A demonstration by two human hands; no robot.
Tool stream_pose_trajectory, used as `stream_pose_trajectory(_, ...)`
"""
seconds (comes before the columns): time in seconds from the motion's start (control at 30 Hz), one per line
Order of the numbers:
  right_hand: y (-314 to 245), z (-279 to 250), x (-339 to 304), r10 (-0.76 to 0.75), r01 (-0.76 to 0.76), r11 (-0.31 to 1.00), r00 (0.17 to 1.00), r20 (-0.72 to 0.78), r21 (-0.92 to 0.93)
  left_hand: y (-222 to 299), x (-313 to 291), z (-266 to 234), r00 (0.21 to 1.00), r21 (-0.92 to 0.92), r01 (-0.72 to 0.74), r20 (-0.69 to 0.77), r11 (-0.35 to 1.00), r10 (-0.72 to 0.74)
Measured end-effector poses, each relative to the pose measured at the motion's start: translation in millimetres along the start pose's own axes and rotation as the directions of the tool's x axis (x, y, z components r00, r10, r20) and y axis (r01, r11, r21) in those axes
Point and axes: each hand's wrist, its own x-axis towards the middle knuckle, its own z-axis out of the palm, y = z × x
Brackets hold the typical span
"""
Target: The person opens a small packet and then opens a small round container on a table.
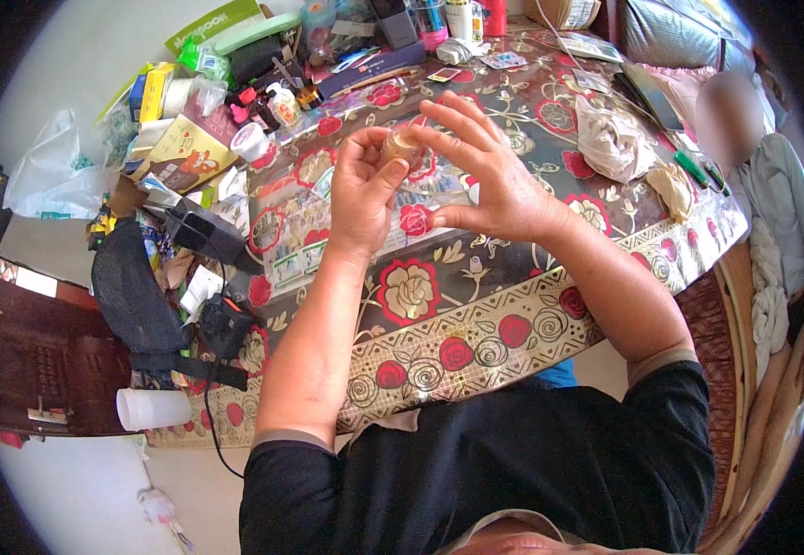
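flowered cloth (485,310), dark with red and cream roses and a pale patterned border, covers the broad table in front of the person. on it, left of the middle, lies a printed sheet (295,236) with a glossy look. above the table the right hand (503,176) is spread, its thumb well apart from the fingers; the forefinger reaches to the top of the piece in the other hand, though i cannot tell whether it touches. the left hand (368,185) is clamped on that piece, thumb on the near side and curled fingers on the far side. farther off to the right sits a crumpled pale cloth (613,139), and a white cup (154,409) lies on its side at the near left corner.

smallest of these is the small jar (400,145), held up over the table in the left hand's grasp, round, see-through at the wall and beige at the top. it looks light and stiff; the smooth side may be slippery, and, if glass, it could chip when dropped. best hold is low around the side wall, thumb opposite two fingers, with the top left free.
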Motion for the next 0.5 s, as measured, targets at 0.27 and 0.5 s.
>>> stream_pose_trajectory(0.27,-12,-19,8,-0.11,0.126,0.878,0.992,0.061,-0.462,-1,0,-3,1.0,0.056,0.004,-0.02,0.998,-0.002)
stream_pose_trajectory(0.5,-9,-32,8,-0.131,0.138,0.935,0.99,0.043,-0.327,2,1,-4,0.999,0.069,-0.003,-0.033,0.998,0.005)
